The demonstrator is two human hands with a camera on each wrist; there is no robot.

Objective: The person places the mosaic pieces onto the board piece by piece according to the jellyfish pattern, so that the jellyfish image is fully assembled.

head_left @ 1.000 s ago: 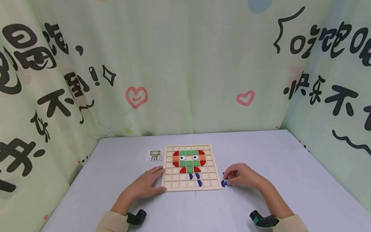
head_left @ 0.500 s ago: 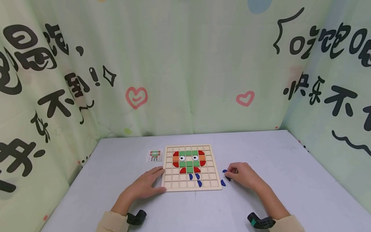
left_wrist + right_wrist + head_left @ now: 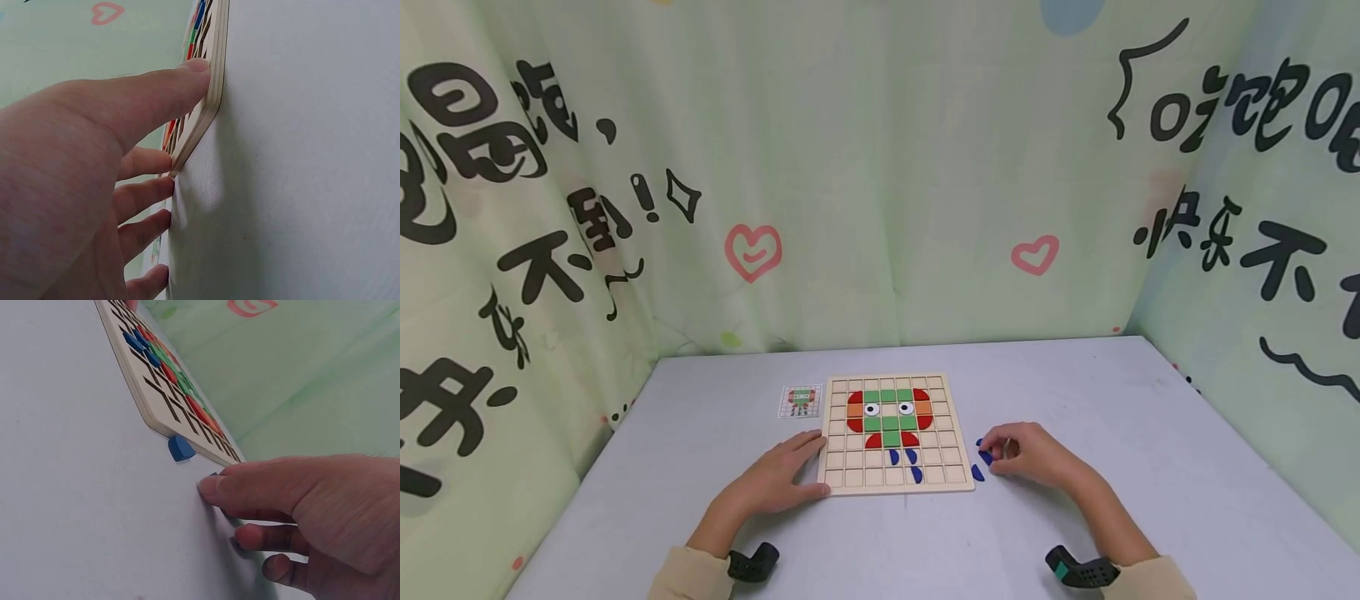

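Note:
A wooden grid board point(image 3: 953, 476) lies on the table, with red, green and orange pieces, two eye pieces and blue curved pieces set in it as a figure. My left hand point(image 3: 778, 477) rests along its left edge, fingers spread; the thumb point(image 3: 195, 67) lies on the near corner. Off the board's right side, my right hand point(image 3: 1033, 454) has thumb and index finger curled at a small blue curved piece point(image 3: 986, 457), pinching it close over the table. In the right wrist view the fingertips point(image 3: 212, 489) mostly hide that piece.
Another blue piece point(image 3: 977, 472) lies by the board's near right corner, and one more point(image 3: 979, 442) sits just beyond the right fingertips. A small pattern card point(image 3: 800, 401) lies left of the board. Curtains point(image 3: 887, 183) enclose the white table point(image 3: 1075, 375).
My right hand shifted from the nearer blue pieces slightly away from me, then a little back, turning a blue piece at its fingertips. The left hand and the board stayed still.

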